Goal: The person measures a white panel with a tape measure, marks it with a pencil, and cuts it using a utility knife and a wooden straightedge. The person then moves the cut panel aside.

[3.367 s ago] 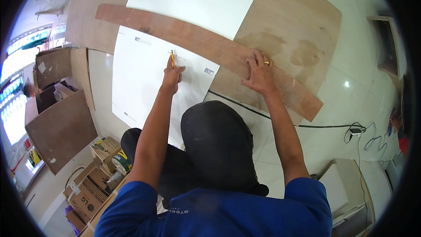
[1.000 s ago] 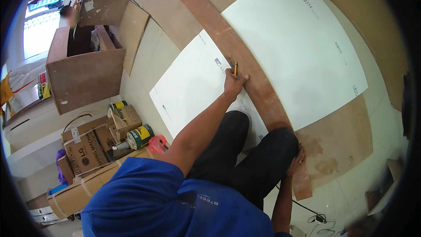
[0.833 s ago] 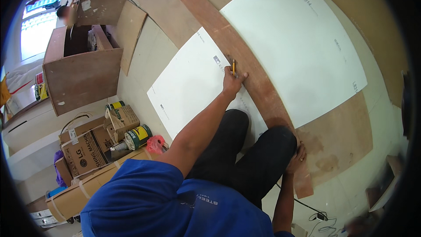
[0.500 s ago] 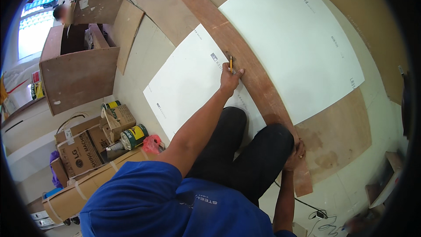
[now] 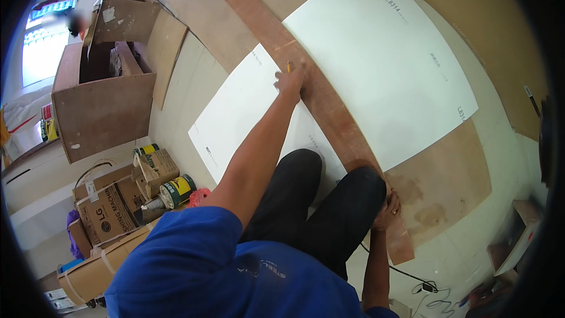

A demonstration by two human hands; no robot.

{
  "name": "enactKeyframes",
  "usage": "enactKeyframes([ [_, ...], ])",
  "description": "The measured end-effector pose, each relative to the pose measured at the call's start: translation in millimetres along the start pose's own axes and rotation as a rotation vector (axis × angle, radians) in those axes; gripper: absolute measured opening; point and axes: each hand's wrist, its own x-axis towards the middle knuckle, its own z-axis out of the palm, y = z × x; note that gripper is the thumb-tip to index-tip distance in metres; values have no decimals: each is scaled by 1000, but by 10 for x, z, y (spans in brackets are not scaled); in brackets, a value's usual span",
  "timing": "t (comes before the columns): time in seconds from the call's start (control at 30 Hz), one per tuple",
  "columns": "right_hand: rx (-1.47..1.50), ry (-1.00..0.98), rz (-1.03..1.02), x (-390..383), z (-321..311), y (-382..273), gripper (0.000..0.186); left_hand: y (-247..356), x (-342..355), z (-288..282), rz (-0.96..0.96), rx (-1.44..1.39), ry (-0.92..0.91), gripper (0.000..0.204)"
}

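Left hand holds 1 pencil; right hand, grip unclear, touches 1 strip along 2 sheets.

Dark print stands on the large sheet, along its right side, and on the small sheet. The carton and box carry dark lettering, the can a lettered yellow label, the shirt pale letters.

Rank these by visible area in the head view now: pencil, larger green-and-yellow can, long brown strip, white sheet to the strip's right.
1. White sheet
2. Long brown strip, partly covered
3. Green-and-yellow can
4. Pencil, only a short yellow length showing
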Motion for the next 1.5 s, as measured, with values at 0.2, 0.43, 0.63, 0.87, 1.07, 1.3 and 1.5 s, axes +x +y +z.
enactKeyframes([
  [0.2,4,-27,4,-31,21,28,65,364,-278,299,-80,377,-25,142],
  [0.43,-38,18,1,-51,29,11,60,272,-420,262,42,375,52,136],
  [0.63,-12,21,6,-3,-5,-4,61,238,-429,233,71,354,39,134],
  [0.87,4,-10,54,-7,47,19,59,231,-455,221,76,370,57,132],
  [1.07,15,38,1,1,69,29,60,239,-480,219,90,331,58,129],
  [1.3,-6,55,3,26,32,12,56,230,-458,231,98,324,47,128],
  [1.5,52,-11,72,4,24,7,54,247,-418,261,71,359,58,127],
])
